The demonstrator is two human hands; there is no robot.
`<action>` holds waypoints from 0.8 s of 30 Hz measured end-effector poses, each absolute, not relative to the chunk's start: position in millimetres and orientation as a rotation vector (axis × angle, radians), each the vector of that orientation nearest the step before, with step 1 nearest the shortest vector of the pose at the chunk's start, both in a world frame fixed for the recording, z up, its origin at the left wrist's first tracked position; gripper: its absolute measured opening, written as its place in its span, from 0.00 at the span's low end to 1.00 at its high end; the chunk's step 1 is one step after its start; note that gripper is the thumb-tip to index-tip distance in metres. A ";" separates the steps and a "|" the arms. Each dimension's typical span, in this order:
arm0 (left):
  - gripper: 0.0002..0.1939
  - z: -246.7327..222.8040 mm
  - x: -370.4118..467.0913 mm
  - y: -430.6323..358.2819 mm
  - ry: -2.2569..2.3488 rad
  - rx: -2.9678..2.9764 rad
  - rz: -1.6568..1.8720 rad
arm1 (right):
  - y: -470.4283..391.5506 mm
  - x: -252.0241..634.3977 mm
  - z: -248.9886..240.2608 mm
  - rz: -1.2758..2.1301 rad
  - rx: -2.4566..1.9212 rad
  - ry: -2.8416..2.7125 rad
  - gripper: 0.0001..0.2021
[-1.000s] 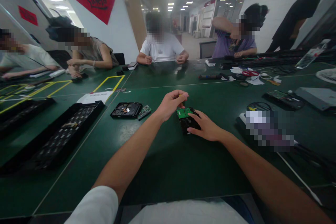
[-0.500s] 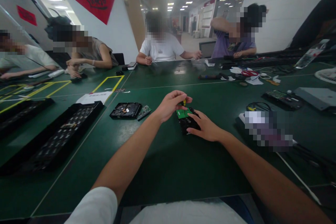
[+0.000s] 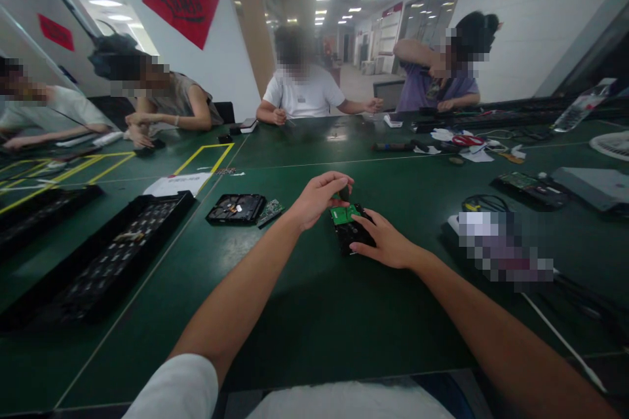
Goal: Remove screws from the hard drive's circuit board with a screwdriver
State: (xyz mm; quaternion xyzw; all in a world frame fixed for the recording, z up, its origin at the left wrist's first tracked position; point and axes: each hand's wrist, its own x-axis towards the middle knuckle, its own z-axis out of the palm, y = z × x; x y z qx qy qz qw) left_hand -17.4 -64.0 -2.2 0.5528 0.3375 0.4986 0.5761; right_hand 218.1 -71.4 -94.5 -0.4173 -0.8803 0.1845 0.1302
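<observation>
A hard drive (image 3: 348, 234) lies on the green table in front of me, its green circuit board (image 3: 343, 214) facing up at the far end. My left hand (image 3: 322, 200) is closed over that end, fingers pinched around a short screwdriver (image 3: 345, 194) with a dark handle. The screwdriver's tip is hidden behind the hand and board. My right hand (image 3: 386, 240) grips the drive from the right, its thumb by the near end and its fingers over the board's edge. To the left lie another hard drive (image 3: 236, 209) and a loose circuit board (image 3: 270, 212).
Long black trays (image 3: 105, 262) with small compartments occupy the left side. A pixelated object (image 3: 501, 249) with cables lies at right, a drive with its board (image 3: 531, 190) and a grey box (image 3: 592, 186) behind it. Several people sit across the table (image 3: 304, 314).
The screwdriver handle in my left hand has turned, its yellow part no longer showing. Both hands stay in place on the drive. The view has shifted slightly.
</observation>
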 end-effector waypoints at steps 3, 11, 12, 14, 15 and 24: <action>0.14 -2.4 -17.6 -64.0 0.744 1.249 1.162 | -71.8 218.5 -94.6 0.531 -1.194 -2.553 0.44; 0.15 -4.7 -15.6 -63.2 0.732 1.258 1.188 | -72.2 217.4 -94.9 0.533 -1.213 -2.551 0.45; 0.16 -5.2 -15.1 -63.2 0.750 1.277 1.192 | -72.1 217.4 -94.7 0.537 -1.218 -2.552 0.45; 0.16 -6.3 -14.6 -63.1 0.798 1.324 1.195 | -72.2 217.4 -94.3 0.547 -1.232 -2.552 0.45; 0.17 -7.0 -14.8 -62.7 0.826 1.350 1.196 | -72.3 217.4 -94.2 0.551 -1.239 -2.551 0.45; 0.19 -9.0 -17.1 -60.9 0.886 1.437 1.167 | -73.0 216.3 -90.9 0.567 -1.257 -2.562 0.46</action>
